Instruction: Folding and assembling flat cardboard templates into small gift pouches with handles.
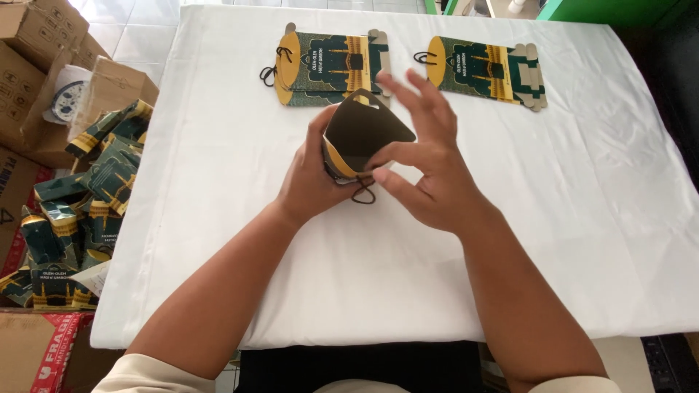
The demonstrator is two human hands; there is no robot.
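Left hand [309,182]: I grip the half-opened paper box [360,135] from its left side, fingers wrapped round the wall, thumb at the near edge.
Right hand [426,171]: I pinch the box's near right corner between thumb and forefinger; my other fingers are spread and lifted off it.
Paper box: it sits between my two hands, just above the white tablecloth [510,240] near the middle of the table, its dark brown inside facing me, a yellow edge along the lower left, a black cord handle [362,193] hanging below.
Step in hand: I judge I am popping the flat box open into shape, its mouth already gaping.
Next move: it likely calls for pressing the sides square while my left hand keeps the wall steady, without creasing the thin card.
Flat stacks: one pile of green and yellow flat boxes [331,65] lies just beyond my hands, a second pile [484,73] to its right.
Beside the table: a heap of finished boxes [87,204] lies at my left among cardboard cartons [29,80].
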